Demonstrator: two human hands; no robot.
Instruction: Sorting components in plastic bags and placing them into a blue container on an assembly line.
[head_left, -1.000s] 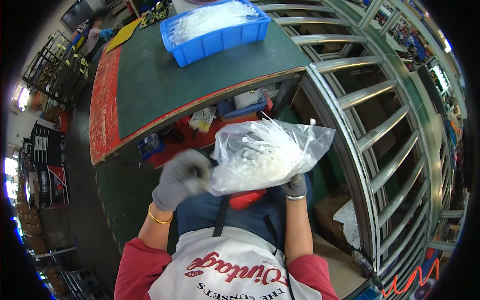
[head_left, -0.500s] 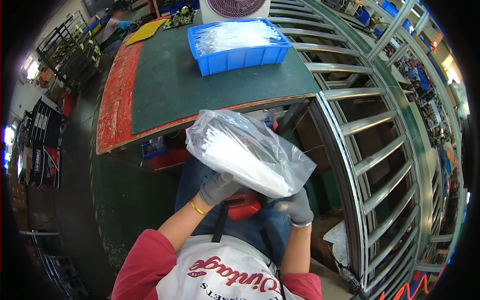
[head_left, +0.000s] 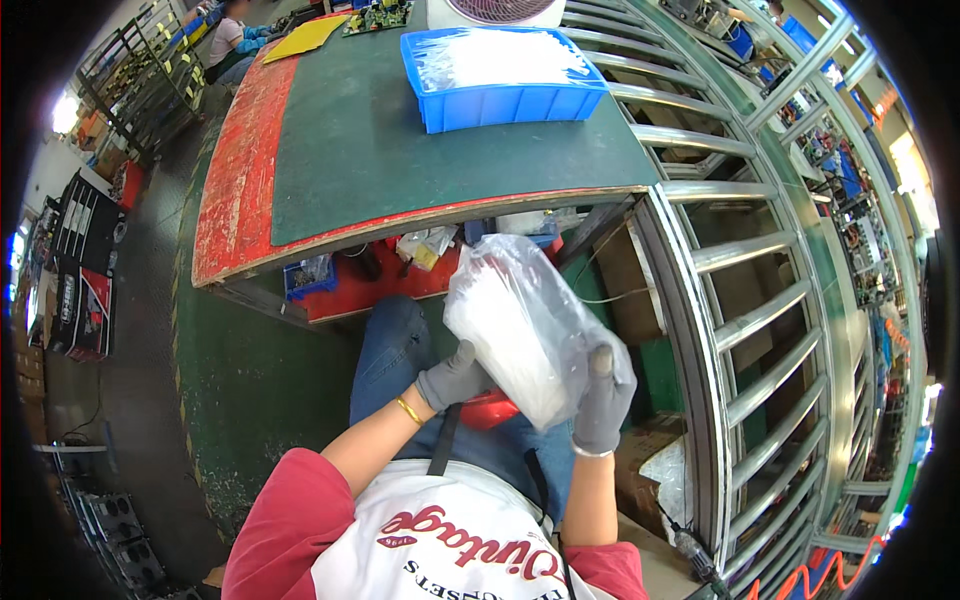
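Note:
Over my lap I hold a clear plastic bag (head_left: 512, 335) packed with a bundle of thin white strips that look like cable ties. My left hand (head_left: 453, 378), in a grey glove, is closed on the bag's near left side, its thumb on the plastic. On the right, my gloved right hand (head_left: 603, 402) grips the loose plastic at that end, thumb on top. The bag tilts, its far end towards the table edge. A red object (head_left: 488, 409) shows partly beneath it. On the table, a blue bin (head_left: 510, 103) is filled with similar white strips.
The green-topped table (head_left: 370, 165) has a worn red left edge. Under it is a red shelf (head_left: 385, 283) with small parts. A metal roller conveyor (head_left: 745, 255) runs along my right. A fan (head_left: 495, 10) stands behind the bin. Another person (head_left: 232, 42) sits far left.
The bag has turned steeper and shifted slightly right. My right hand has risen and brought its thumb over the plastic. The view has moved, showing more of the shelf under the table.

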